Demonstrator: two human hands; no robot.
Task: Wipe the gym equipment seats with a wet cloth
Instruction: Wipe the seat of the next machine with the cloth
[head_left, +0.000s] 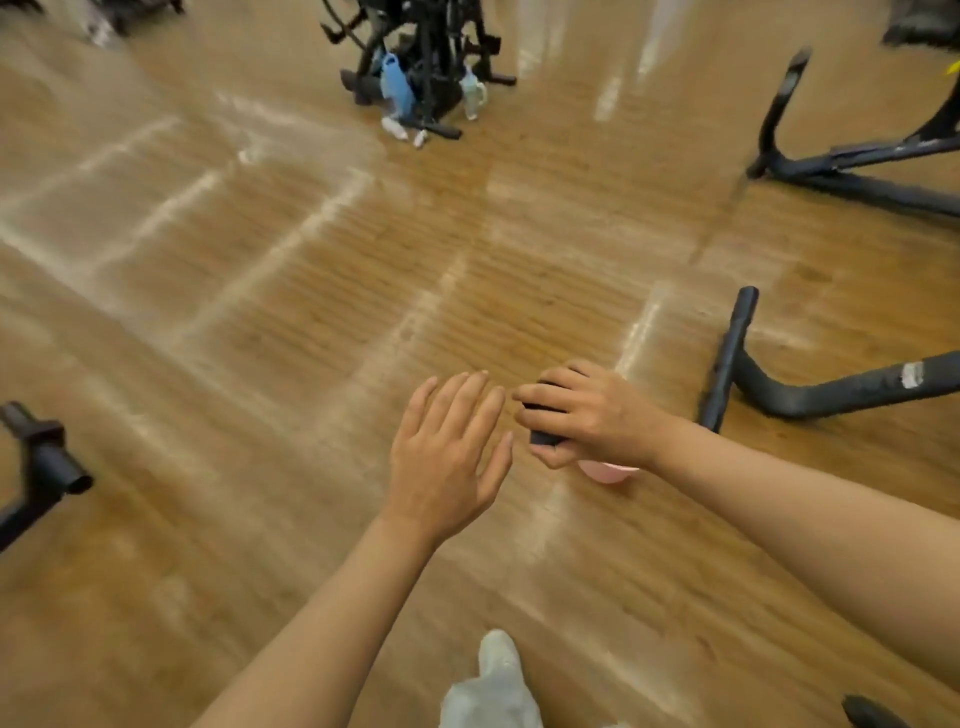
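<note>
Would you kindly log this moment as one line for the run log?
left hand: open, empty | right hand: gripping dark cloth | pink object under right hand | no seat in view

Centre floor (322, 291): bare wood from the hands up to the far rack, open for passage.
Far rack (431, 57): black frame cluster at top centre, bottles (397, 85) hanging and lying at its foot; blocks the way straight ahead.
Right side: two black frame bases, near (810, 389) and far (852, 166), lie on the floor with a bare strip between them.
Near base: its crossbar (730, 358) stands just right of the right hand (587, 415), narrowing room there.
Left edge: black tube end (49, 462) juts in; floor between it and the left hand (447, 457) is open.
Bottom: pale trouser leg (493, 686) between the forearms.
</note>
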